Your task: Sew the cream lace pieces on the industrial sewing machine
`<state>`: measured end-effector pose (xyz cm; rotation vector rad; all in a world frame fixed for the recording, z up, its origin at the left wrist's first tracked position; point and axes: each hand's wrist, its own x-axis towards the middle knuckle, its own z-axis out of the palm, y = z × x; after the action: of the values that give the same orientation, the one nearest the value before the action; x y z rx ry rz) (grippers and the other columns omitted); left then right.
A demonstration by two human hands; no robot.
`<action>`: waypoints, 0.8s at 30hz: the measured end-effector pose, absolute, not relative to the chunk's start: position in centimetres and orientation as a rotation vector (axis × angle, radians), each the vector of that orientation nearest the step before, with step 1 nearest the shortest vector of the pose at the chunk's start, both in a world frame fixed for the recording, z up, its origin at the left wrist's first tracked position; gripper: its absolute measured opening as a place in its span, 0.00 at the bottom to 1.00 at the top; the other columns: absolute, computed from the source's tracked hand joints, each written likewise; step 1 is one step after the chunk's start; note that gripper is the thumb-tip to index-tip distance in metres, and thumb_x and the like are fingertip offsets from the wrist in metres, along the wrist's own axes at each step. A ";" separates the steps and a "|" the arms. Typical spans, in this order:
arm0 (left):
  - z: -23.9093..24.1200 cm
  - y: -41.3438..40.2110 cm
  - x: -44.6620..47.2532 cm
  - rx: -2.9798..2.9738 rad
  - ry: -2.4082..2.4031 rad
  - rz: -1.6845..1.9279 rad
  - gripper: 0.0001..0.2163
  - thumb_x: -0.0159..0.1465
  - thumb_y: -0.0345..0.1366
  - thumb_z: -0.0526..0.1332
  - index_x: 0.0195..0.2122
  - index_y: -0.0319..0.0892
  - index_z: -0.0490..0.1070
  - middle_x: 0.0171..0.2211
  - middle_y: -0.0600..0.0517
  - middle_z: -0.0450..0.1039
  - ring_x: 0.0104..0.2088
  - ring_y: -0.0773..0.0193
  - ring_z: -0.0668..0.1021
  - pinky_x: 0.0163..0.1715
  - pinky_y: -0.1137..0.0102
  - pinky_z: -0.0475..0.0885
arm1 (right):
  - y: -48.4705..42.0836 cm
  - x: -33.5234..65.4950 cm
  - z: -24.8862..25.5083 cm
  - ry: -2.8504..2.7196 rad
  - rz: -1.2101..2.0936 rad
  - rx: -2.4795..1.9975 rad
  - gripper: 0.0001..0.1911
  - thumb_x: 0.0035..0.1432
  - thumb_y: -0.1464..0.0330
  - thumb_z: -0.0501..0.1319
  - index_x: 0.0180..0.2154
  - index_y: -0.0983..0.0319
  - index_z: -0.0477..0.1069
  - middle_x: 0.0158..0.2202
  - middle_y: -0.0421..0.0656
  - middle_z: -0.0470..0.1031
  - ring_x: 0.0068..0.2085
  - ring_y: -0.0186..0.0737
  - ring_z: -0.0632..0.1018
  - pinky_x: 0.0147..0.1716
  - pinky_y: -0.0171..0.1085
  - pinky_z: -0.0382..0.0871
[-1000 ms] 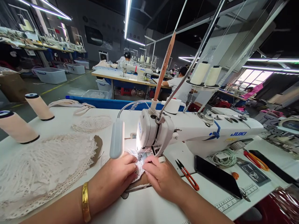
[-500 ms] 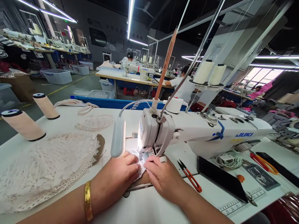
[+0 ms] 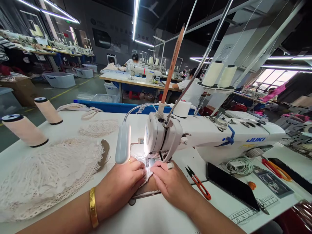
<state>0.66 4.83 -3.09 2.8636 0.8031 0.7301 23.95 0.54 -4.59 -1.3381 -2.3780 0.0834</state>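
Observation:
A small piece of white lace (image 3: 147, 175) lies under the needle of a white sewing machine (image 3: 207, 136). My left hand (image 3: 122, 185), with a gold bangle on the wrist, presses its curled fingers on the lace from the left. My right hand (image 3: 170, 183) pinches the lace from the right, its fingertips just in front of the presser foot. Both hands nearly touch each other over the fabric. A brown strip shows beneath the lace between my wrists.
A pile of cream lace (image 3: 46, 175) lies at the left, behind it two thread cones (image 3: 24, 130). Red thread snips (image 3: 198, 183), a dark phone (image 3: 231, 185), a coiled cable (image 3: 239, 165) and orange scissors (image 3: 278, 169) lie to the right. Other people sew at tables behind.
Both hands have edged slightly forward toward the needle with the lace. The view has shifted a little.

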 end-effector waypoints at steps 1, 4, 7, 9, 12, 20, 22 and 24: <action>-3.2 4.9 0.6 2.861 0.820 0.748 0.17 0.77 0.30 0.51 0.37 0.43 0.79 0.39 0.48 0.80 0.40 0.57 0.80 0.45 0.61 0.74 | 0.6 23.9 -4.5 -2.373 0.091 -1.343 0.13 0.69 0.76 0.53 0.44 0.60 0.75 0.44 0.47 0.77 0.39 0.46 0.71 0.39 0.42 0.67; -3.4 4.9 0.5 2.855 0.801 0.783 0.17 0.77 0.29 0.51 0.37 0.42 0.78 0.39 0.47 0.80 0.41 0.56 0.79 0.45 0.60 0.73 | 0.5 24.0 -4.5 -2.344 0.088 -1.318 0.15 0.68 0.76 0.54 0.49 0.59 0.76 0.45 0.48 0.78 0.42 0.48 0.72 0.40 0.42 0.67; -3.1 4.4 0.4 2.844 0.669 0.771 0.16 0.75 0.25 0.51 0.36 0.42 0.77 0.37 0.49 0.79 0.38 0.58 0.77 0.43 0.61 0.71 | 0.3 24.0 -4.5 -2.344 0.091 -1.223 0.17 0.67 0.78 0.54 0.50 0.59 0.77 0.46 0.47 0.78 0.40 0.46 0.72 0.38 0.41 0.66; -2.9 4.1 0.4 2.834 0.629 0.786 0.16 0.73 0.23 0.52 0.34 0.42 0.76 0.36 0.51 0.79 0.36 0.59 0.76 0.41 0.62 0.70 | 0.2 24.0 -4.5 -2.351 0.104 -1.167 0.17 0.66 0.79 0.54 0.49 0.59 0.77 0.46 0.46 0.77 0.39 0.44 0.72 0.38 0.40 0.65; -2.7 3.9 0.4 2.828 0.627 0.790 0.16 0.72 0.23 0.53 0.34 0.43 0.77 0.33 0.51 0.79 0.34 0.59 0.74 0.38 0.62 0.69 | 0.0 24.0 -4.5 -2.344 0.108 -1.145 0.17 0.66 0.79 0.55 0.48 0.59 0.77 0.46 0.46 0.78 0.39 0.44 0.73 0.38 0.40 0.64; -3.2 4.6 0.5 2.844 0.645 0.854 0.14 0.72 0.23 0.55 0.38 0.43 0.80 0.34 0.51 0.80 0.35 0.58 0.76 0.39 0.63 0.70 | 0.2 23.8 -4.7 -2.327 0.082 -1.197 0.18 0.68 0.78 0.54 0.51 0.59 0.76 0.48 0.46 0.80 0.34 0.42 0.74 0.33 0.39 0.63; -3.4 4.8 0.5 2.862 0.672 0.842 0.14 0.72 0.23 0.55 0.39 0.43 0.80 0.34 0.51 0.80 0.35 0.58 0.77 0.40 0.63 0.70 | 0.3 23.7 -4.8 -2.314 0.064 -1.228 0.18 0.68 0.77 0.54 0.53 0.59 0.76 0.50 0.47 0.80 0.35 0.43 0.75 0.32 0.40 0.65; -3.5 5.0 0.6 2.880 0.698 0.819 0.14 0.73 0.24 0.55 0.38 0.43 0.80 0.34 0.51 0.80 0.36 0.59 0.77 0.40 0.63 0.70 | 0.5 23.6 -4.9 -2.301 0.060 -1.270 0.18 0.69 0.76 0.55 0.53 0.58 0.77 0.52 0.48 0.80 0.37 0.44 0.77 0.34 0.40 0.68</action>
<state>0.55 4.98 -3.45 2.8801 0.6980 0.8195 23.60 0.46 -4.92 -1.2699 -2.3013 0.0604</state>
